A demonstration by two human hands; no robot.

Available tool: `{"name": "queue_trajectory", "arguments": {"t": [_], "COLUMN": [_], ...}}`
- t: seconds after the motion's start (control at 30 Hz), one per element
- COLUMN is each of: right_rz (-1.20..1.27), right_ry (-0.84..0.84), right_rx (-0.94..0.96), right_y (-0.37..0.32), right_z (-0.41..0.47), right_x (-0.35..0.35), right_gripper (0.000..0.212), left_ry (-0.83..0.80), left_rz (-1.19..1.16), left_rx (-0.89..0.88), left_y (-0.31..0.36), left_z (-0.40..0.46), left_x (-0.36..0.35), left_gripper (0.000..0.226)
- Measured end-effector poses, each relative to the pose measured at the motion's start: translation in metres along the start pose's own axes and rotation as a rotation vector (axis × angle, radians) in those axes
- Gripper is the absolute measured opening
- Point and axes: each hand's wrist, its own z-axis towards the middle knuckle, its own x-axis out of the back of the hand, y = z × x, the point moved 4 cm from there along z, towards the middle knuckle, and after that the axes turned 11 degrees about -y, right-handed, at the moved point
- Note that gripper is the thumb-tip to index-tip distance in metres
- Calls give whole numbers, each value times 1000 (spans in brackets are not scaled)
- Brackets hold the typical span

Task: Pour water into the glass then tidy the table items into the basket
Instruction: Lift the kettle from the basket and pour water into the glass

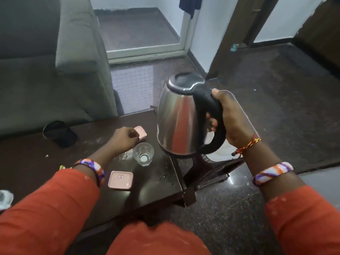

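Note:
My right hand [230, 118] grips the black handle of a steel electric kettle [177, 118], held upright in the air above the table's right edge. A clear drinking glass [143, 154] stands on the dark table [158, 183], just below and left of the kettle. My left hand [124, 138] rests on the table just left of the glass, fingers curled, touching a pink container [140, 133] behind the glass. A pink square lid [120, 180] lies flat on the table in front of the glass.
A grey sofa [55, 70] stands behind and left of the table. A dark slipper [59, 134] lies at the table's far left edge. A dark basket-like object [215, 172] sits on the floor right of the table, below the kettle. Polished stone floor spreads to the right.

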Motion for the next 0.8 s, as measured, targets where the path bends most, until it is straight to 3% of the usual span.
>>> {"name": "queue_trajectory", "arguments": {"t": [0.37,0.8], "right_rz": [-360,-484], "right_ry": [-181,-241], "right_rx": [-392,-544], "right_y": [70,87], "right_z": [11,18], "right_x": [-43,-50], "right_gripper": [48,52], "left_ry": [-80,-134], "left_rz": [-89,-139], "left_rx": [131,115], "left_y": [-76,-63], "left_z": [-17,-10], "left_x": [-15,-23], "left_gripper": [22,23]}}
